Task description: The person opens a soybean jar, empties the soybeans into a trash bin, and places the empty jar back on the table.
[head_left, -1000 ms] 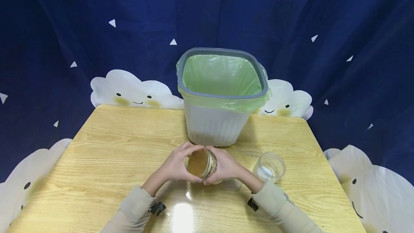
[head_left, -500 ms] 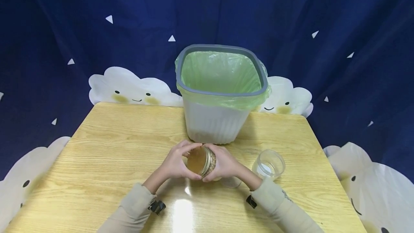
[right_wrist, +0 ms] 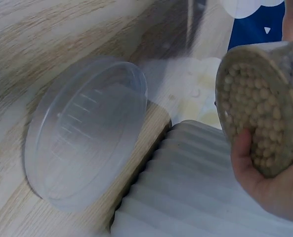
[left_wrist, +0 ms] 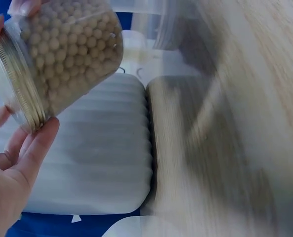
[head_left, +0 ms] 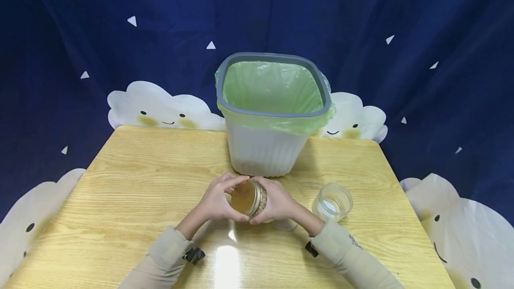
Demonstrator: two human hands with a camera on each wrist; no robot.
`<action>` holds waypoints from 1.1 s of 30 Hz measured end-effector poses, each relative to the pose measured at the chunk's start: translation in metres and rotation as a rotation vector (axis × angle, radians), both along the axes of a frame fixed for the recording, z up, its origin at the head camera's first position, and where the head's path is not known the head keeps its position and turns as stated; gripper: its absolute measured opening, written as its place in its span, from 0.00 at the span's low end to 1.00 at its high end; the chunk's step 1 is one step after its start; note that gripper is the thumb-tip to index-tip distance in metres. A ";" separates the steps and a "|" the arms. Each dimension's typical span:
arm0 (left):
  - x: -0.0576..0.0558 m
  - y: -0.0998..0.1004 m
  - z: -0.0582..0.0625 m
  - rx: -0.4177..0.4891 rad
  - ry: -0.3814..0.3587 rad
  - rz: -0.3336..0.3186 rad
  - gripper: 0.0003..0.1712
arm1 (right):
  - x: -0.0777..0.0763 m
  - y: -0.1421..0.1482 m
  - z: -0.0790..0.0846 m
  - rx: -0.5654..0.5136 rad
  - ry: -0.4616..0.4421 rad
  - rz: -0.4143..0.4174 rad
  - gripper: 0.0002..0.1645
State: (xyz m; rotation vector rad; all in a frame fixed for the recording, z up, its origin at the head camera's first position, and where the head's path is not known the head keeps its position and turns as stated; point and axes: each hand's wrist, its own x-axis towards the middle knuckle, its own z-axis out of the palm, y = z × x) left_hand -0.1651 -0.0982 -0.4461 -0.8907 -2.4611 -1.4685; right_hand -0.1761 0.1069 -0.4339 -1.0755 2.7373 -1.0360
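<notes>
Both hands hold a clear jar of small beige balls (left_wrist: 79, 49) in front of the bin. The jar lies tilted on its side, its gold lid (head_left: 242, 197) facing left. My left hand (head_left: 217, 199) grips the lid, with fingertips on its ridged gold rim in the left wrist view. Around the base end of the jar curls my right hand (head_left: 279, 200); its thumb presses over the round bottom in the right wrist view. Beneath the right forearm, a clear plastic lid (right_wrist: 87, 138) lies on the table, partly hidden in the head view.
A white bin (head_left: 265, 150) with a grey rim and green liner stands right behind the hands. To the right is an open clear jar (head_left: 339, 197) with a white patch at its base. The wooden table (head_left: 156, 164) ends at a dark blue curtain (head_left: 172, 12) with clouds.
The head view has shifted a little, so everything sits slightly higher in it. Both hands keep their hold on the jar, in nearly the same pose.
</notes>
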 end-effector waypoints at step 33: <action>-0.013 -0.015 0.026 -0.218 0.003 -0.259 0.59 | -0.001 -0.001 0.000 -0.026 0.009 -0.055 0.58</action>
